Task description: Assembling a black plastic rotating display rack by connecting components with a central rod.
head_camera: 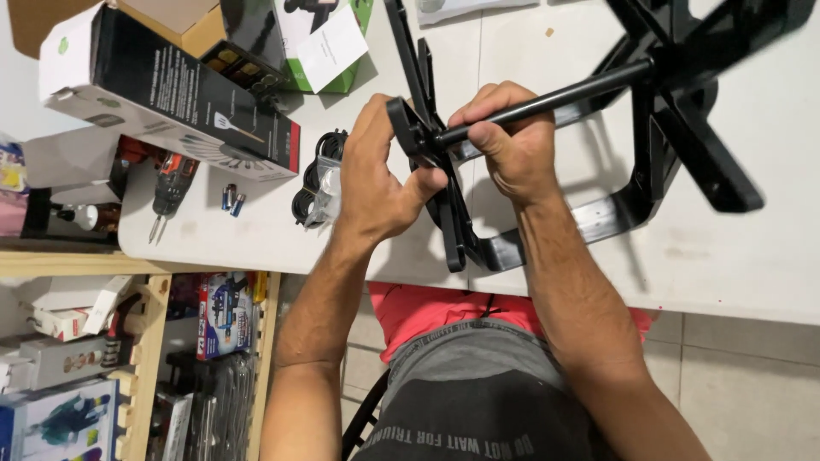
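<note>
Right hand (pixel 504 141) gripping black rod (pixel 564 96), left hand (pixel 376 171) on black frame (pixel 444 213)

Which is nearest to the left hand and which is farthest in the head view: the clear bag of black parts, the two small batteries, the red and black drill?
From the left hand:
1. Clear bag of black parts, just left of the hand on the white table.
2. Two small batteries, further left.
3. Red and black drill, farthest, near the table's left edge.

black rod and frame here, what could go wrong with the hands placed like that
The left hand has its thumb pressed where the black rod meets the black frame; a slip could pinch it. The frame overhangs the white table edge, so it might tip toward the lap. The batteries beside the drill could roll off.
</note>
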